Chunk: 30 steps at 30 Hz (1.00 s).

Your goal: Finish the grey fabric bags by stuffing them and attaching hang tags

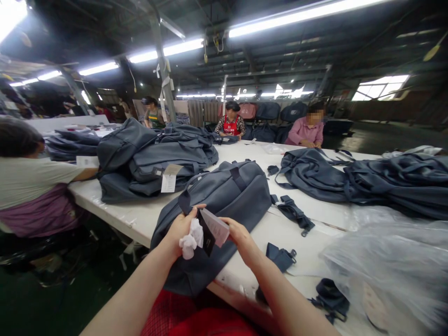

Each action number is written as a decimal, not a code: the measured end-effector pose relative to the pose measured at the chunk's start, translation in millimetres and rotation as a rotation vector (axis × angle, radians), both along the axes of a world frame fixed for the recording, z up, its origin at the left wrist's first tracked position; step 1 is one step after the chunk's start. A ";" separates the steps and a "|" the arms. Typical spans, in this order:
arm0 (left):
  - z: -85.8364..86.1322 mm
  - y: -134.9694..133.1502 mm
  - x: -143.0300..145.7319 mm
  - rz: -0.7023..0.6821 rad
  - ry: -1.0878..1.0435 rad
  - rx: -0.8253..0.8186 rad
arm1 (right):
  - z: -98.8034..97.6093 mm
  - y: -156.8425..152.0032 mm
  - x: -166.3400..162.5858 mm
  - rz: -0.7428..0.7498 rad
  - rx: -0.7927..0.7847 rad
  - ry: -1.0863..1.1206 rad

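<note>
A dark blue-grey duffel bag lies at the table's front edge, its near end towards me. Over that near end, my left hand is closed around a crumpled white tissue or paper, close to the bag's strap. A black hang tag sits between my hands. Pinched at its right edge by my right hand is a pale paper tag that fans out beside the black one. The tags' upper attachment near my left fingers is hard to make out.
Stacked bags with a white tag stand left on the white table. More bags lie right. Loose shoulder straps and clear plastic bags are at my right. Co-workers sit around the table, one close at the left.
</note>
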<state>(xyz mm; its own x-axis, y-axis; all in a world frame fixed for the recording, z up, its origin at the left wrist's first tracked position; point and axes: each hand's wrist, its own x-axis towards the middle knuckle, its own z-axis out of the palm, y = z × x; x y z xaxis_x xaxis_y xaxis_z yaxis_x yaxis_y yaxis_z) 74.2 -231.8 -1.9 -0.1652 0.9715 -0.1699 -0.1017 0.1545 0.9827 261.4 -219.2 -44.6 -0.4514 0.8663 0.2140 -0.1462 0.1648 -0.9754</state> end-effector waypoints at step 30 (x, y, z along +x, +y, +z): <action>30.4 -24.9 -160.7 0.408 0.981 -0.026 | -33.0 20.2 11.3 -0.118 -0.132 -0.050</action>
